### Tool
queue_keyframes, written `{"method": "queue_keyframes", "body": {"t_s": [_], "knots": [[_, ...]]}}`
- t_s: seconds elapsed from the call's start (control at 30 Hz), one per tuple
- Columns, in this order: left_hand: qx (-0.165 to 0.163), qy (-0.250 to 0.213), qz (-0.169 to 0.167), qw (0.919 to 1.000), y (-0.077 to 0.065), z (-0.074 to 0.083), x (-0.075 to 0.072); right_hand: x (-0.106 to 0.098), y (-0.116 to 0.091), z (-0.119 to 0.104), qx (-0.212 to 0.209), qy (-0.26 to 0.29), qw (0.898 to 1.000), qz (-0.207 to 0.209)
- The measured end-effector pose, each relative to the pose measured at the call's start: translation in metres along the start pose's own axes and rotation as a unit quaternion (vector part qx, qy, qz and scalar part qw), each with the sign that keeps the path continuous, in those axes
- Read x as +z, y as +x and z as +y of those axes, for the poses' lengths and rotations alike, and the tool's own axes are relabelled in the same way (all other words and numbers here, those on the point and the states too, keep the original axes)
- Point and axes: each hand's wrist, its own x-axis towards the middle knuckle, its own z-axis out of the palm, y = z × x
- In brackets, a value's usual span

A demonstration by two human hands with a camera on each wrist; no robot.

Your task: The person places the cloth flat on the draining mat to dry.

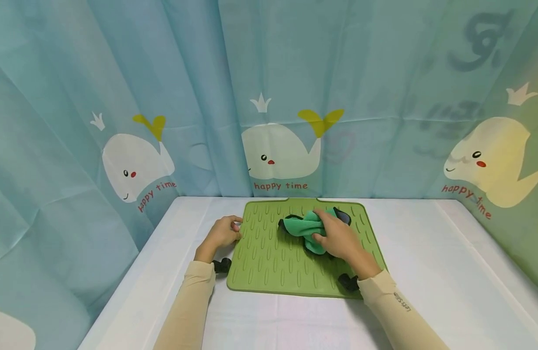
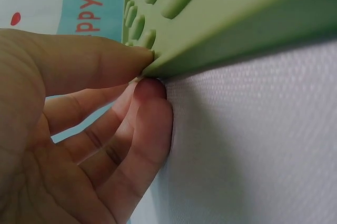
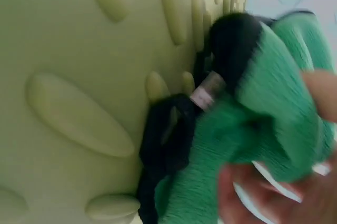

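Observation:
A green mat (image 1: 269, 262) with raised oval ribs lies flat on the white table. At its left edge, my left hand (image 1: 224, 231) pinches the rim, the thumb on top and the fingertips against the side near the tabletop. The left wrist view shows this thumb (image 2: 100, 63) close up. Over the upper right part of the mat, my right hand (image 1: 339, 238) grips a bunched green cloth (image 1: 307, 226) with black edging. In the right wrist view the cloth (image 3: 284, 98) is folded and blurred, with a small pale tag (image 3: 207, 91); its lower side touches the mat.
The white table (image 1: 435, 253) extends on both sides of the mat. Behind it hangs a blue curtain (image 1: 269, 63) printed with whales. Black wrist-camera mounts (image 1: 349, 282) sit by both wrists, the right one over the mat.

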Motion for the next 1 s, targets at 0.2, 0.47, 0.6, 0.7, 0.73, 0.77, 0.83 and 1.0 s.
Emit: {"method": "queue_keyframes", "body": {"t_s": [0.2, 0.47, 0.6, 0.7, 0.73, 0.77, 0.83, 1.0], "knots": [[-0.005, 0.002, 0.001, 1.0000, 0.000, 0.000, 0.001, 0.000, 0.000, 0.002, -0.007, 0.012, 0.998, -0.055], [0.003, 0.000, 0.005, 1.0000, 0.000, 0.000, 0.001, -0.003, -0.001, 0.004, -0.001, 0.024, 0.995, -0.094], [0.008, -0.003, 0.000, 1.0000, -0.002, 0.001, 0.000, -0.006, -0.003, 0.007, -0.012, 0.049, 0.993, -0.105], [0.008, -0.005, -0.009, 0.9999, -0.004, 0.004, -0.002, -0.012, -0.007, 0.010, -0.020, 0.074, 0.992, -0.104], [0.008, -0.005, -0.010, 0.9999, -0.004, 0.006, -0.003, -0.015, -0.009, 0.011, -0.024, 0.081, 0.991, -0.101], [0.011, -0.005, -0.010, 0.9999, -0.005, 0.008, -0.004, -0.017, -0.012, 0.013, -0.028, 0.089, 0.991, -0.097], [0.023, 0.004, -0.002, 0.9997, -0.006, 0.012, -0.006, -0.022, -0.017, 0.017, -0.034, 0.097, 0.991, -0.084], [0.066, 0.028, 0.020, 0.9972, -0.012, 0.028, -0.009, -0.036, -0.030, 0.029, -0.035, 0.097, 0.993, -0.050]]}}
